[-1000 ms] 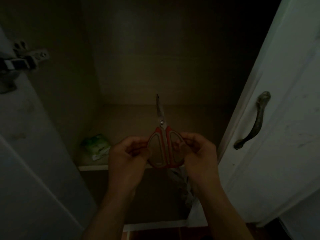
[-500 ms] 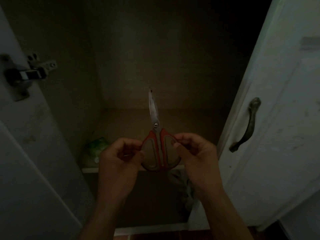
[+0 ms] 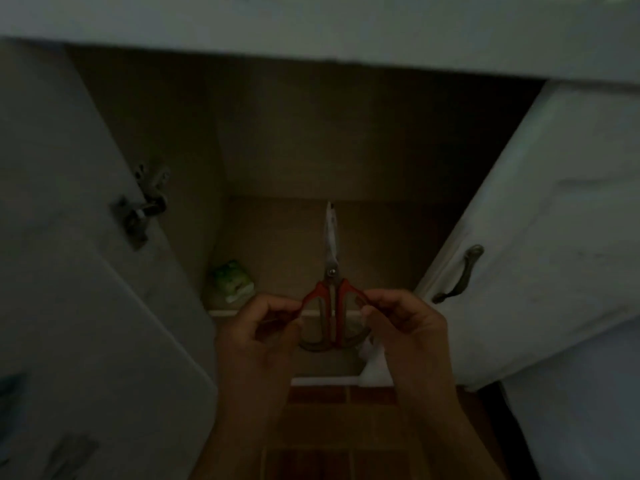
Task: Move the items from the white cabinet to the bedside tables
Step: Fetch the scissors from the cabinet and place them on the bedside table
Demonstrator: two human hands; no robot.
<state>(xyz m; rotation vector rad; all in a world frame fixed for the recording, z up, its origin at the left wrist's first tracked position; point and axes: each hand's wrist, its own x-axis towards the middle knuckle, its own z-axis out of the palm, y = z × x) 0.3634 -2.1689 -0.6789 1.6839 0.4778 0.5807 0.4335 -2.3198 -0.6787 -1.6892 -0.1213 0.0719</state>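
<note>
Curled fingers [image 3: 277, 306] pinch the red-handled scissors [image 3: 330, 271], left hand [image 3: 256, 337] on one loop, right hand [image 3: 405, 327] on the other, blades together, before the white cabinet [image 3: 571, 209]; a green packet [image 3: 233, 280] lies left of the fingers.

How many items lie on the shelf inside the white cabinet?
1: a small green packet, front left on the brown shelf. The left hand and right hand, holding red-handled scissors, may hide others.
</note>
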